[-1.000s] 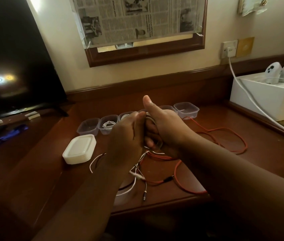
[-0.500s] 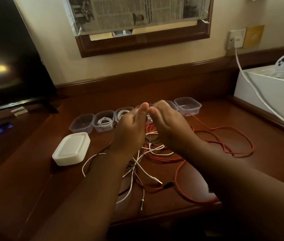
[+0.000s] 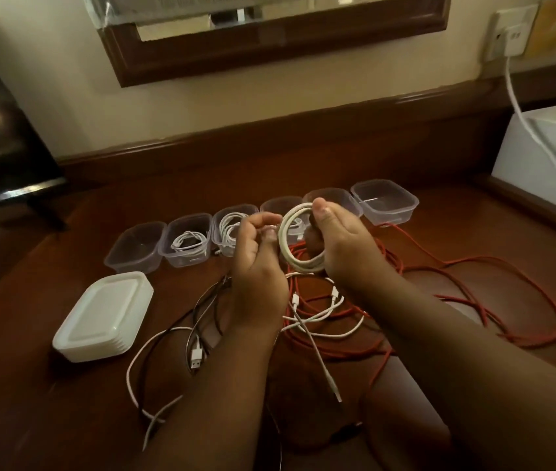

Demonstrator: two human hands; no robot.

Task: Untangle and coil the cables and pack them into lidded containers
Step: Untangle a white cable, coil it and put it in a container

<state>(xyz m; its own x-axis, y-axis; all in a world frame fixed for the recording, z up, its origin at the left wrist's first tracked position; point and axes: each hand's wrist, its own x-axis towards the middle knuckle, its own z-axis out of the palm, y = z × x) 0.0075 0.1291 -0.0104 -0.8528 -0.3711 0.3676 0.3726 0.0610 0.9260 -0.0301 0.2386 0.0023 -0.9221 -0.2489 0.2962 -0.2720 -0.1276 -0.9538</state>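
- Two forearms entered the view from the lower edge, both bare from elbow region to wrist; no sleeve, cuff or fabric was visible on either.
- The left hand point(image 3: 259, 263) was bare: no glove, ring or strap showed on the visible surfaces.
- The right hand point(image 3: 344, 246) was likewise bare, with no glove, ring or wristband visible.
- Fingernails on the right thumb appeared short and unpainted.
- No watch, bracelet or marking was seen on either wrist.
- The upper arms lay out of view.
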